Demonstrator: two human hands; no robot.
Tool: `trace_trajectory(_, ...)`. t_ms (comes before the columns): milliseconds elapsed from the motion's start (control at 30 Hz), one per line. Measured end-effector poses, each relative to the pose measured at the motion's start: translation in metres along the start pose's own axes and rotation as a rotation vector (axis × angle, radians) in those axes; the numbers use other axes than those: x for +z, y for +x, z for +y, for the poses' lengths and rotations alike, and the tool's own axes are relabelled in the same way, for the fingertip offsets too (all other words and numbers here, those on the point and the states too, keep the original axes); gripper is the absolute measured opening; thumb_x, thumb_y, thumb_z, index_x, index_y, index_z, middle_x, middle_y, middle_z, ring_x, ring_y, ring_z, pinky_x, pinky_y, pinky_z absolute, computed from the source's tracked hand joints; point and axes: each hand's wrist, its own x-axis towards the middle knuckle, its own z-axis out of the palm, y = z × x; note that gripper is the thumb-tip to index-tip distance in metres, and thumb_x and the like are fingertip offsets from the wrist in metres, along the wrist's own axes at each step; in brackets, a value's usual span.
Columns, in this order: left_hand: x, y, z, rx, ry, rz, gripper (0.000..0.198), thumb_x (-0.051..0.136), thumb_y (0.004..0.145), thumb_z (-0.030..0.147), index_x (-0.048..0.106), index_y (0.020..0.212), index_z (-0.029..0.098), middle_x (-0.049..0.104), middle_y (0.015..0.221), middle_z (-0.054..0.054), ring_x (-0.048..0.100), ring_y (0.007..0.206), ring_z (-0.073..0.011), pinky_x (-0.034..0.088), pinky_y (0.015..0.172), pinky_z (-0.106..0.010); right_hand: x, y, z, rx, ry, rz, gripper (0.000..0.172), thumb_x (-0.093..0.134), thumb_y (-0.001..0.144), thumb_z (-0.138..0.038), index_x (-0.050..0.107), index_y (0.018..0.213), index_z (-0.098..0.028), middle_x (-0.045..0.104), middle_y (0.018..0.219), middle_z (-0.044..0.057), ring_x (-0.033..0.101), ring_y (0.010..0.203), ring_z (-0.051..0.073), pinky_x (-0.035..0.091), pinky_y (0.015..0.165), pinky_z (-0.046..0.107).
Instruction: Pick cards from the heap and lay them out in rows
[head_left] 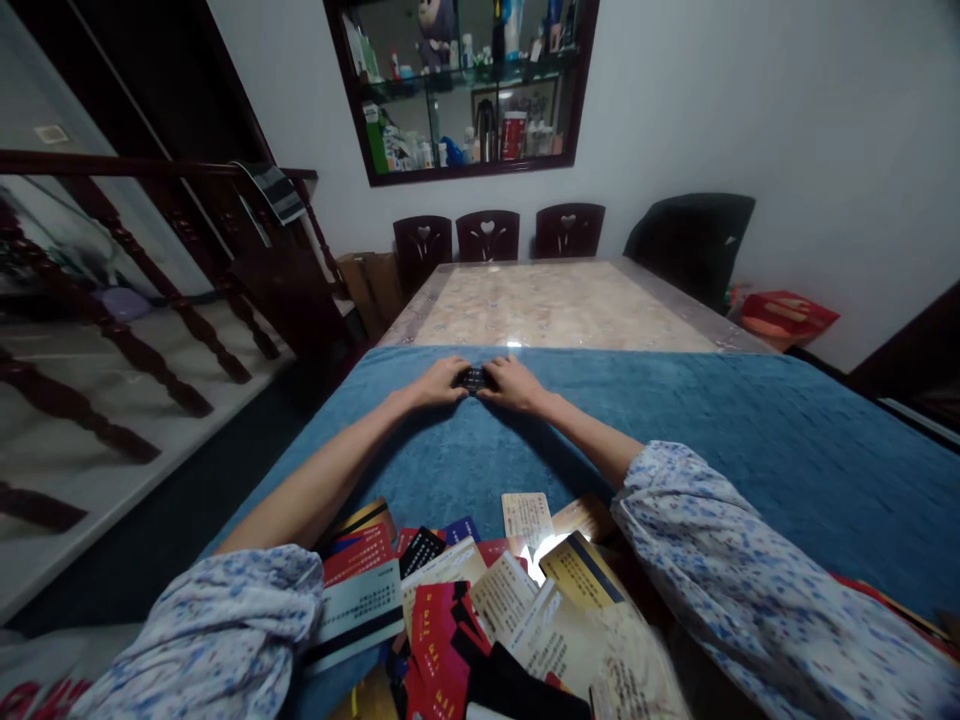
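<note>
A small black card [474, 380], with light print on it, lies at the far part of the blue cloth. My left hand [441, 382] grips its left edge, fingers curled and thumb toward me. At the opposite edge my right hand [514, 384] closes on the card the same way. The fingers hide both ends of it. Close to my body, between my forearms, is a loose heap of overlapping cards: a grey card [361, 600] with a dark stripe, red cards [435, 650], a gold card [581, 570] and a pale printed card [526, 516].
A blue cloth [720, 440] covers the near part of the table; its far part is a bare marble-patterned top [532, 300]. Chairs [487, 236] stand beyond. A wooden railing [142, 330] runs at left, and a red bag [787, 315] sits at right.
</note>
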Motion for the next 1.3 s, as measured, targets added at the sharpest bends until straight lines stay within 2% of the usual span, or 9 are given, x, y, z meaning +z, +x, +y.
trace_trajectory(200, 0.007, 0.004, 0.0, -0.11, -0.078, 0.004, 0.047, 0.067, 0.071, 0.018, 0.067, 0.117, 0.01, 0.067, 0.118, -0.014, 0.061, 0.111, -0.0305, 0.046, 0.102, -0.043, 0.016, -0.004, 0.006, 0.062, 0.106, 0.072, 0.043, 0.059, 0.091, -0.041, 0.06, 0.124, -0.014, 0.064, 0.119, 0.015, 0.053, 0.108, 0.028, 0.042, 0.093, 0.038)
trace_trajectory(367, 0.012, 0.007, -0.002, -0.258, -0.195, -0.03, 0.044, 0.068, 0.069, 0.02, 0.07, 0.113, 0.014, 0.073, 0.105, -0.007, 0.066, 0.099, -0.0275, 0.05, 0.095, -0.04, 0.029, -0.009, 0.012, 0.087, 0.197, 0.111, 0.036, 0.058, 0.092, -0.035, 0.064, 0.122, -0.015, 0.065, 0.121, 0.014, 0.055, 0.107, 0.025, 0.041, 0.094, 0.036)
trace_trajectory(500, 0.015, 0.007, -0.006, -0.3, -0.294, -0.018, 0.044, 0.068, 0.067, 0.02, 0.071, 0.111, 0.014, 0.074, 0.105, -0.006, 0.066, 0.1, -0.0269, 0.05, 0.096, -0.039, 0.036, -0.011, 0.013, 0.083, 0.242, 0.16, 0.033, 0.055, 0.093, -0.032, 0.066, 0.12, -0.015, 0.064, 0.125, 0.014, 0.055, 0.111, 0.023, 0.039, 0.096, 0.034)
trace_trajectory(700, 0.019, 0.001, -0.009, -0.279, -0.376, -0.034, 0.044, 0.061, 0.072, 0.021, 0.07, 0.115, 0.013, 0.074, 0.107, -0.005, 0.066, 0.102, -0.0248, 0.049, 0.098, -0.036, 0.039, -0.009, 0.014, 0.082, 0.247, 0.146, 0.034, 0.055, 0.093, -0.03, 0.066, 0.119, -0.012, 0.066, 0.125, 0.014, 0.056, 0.112, 0.023, 0.037, 0.099, 0.033)
trace_trajectory(867, 0.021, 0.0, -0.003, -0.26, -0.186, 0.006, 0.039, 0.059, 0.074, 0.019, 0.074, 0.11, 0.016, 0.071, 0.116, -0.004, 0.06, 0.117, -0.0273, 0.041, 0.11, -0.039, 0.038, -0.012, 0.01, 0.097, 0.215, 0.128, 0.037, 0.053, 0.094, -0.035, 0.065, 0.122, -0.013, 0.063, 0.128, 0.014, 0.053, 0.115, 0.025, 0.038, 0.098, 0.034)
trace_trajectory(1000, 0.025, -0.004, 0.006, -0.255, -0.106, 0.08, 0.037, 0.059, 0.076, 0.016, 0.073, 0.11, 0.014, 0.063, 0.13, -0.011, 0.052, 0.128, -0.0299, 0.037, 0.114, -0.041, 0.034, -0.016, 0.003, 0.115, 0.121, 0.125, 0.043, 0.052, 0.094, -0.044, 0.063, 0.124, -0.015, 0.061, 0.129, 0.014, 0.051, 0.115, 0.028, 0.04, 0.098, 0.038)
trace_trajectory(1133, 0.03, -0.015, 0.012, -0.195, -0.066, 0.165, 0.031, 0.058, 0.08, 0.018, 0.072, 0.108, 0.014, 0.058, 0.132, -0.013, 0.053, 0.127, -0.0275, 0.039, 0.113, -0.041, 0.031, -0.018, 0.001, 0.102, 0.103, 0.119, 0.045, 0.049, 0.095, -0.045, 0.062, 0.125, -0.015, 0.06, 0.128, 0.016, 0.051, 0.113, 0.029, 0.041, 0.097, 0.04)
trace_trajectory(1300, 0.031, -0.021, 0.012, -0.14, -0.064, 0.126, 0.027, 0.064, 0.083, 0.026, 0.069, 0.107, 0.014, 0.055, 0.13, -0.013, 0.056, 0.121, -0.0259, 0.041, 0.111, -0.04, 0.033, -0.016, 0.005, 0.083, 0.109, 0.097, 0.047, 0.051, 0.093, -0.048, 0.061, 0.126, -0.015, 0.059, 0.126, 0.017, 0.052, 0.112, 0.028, 0.042, 0.097, 0.039)
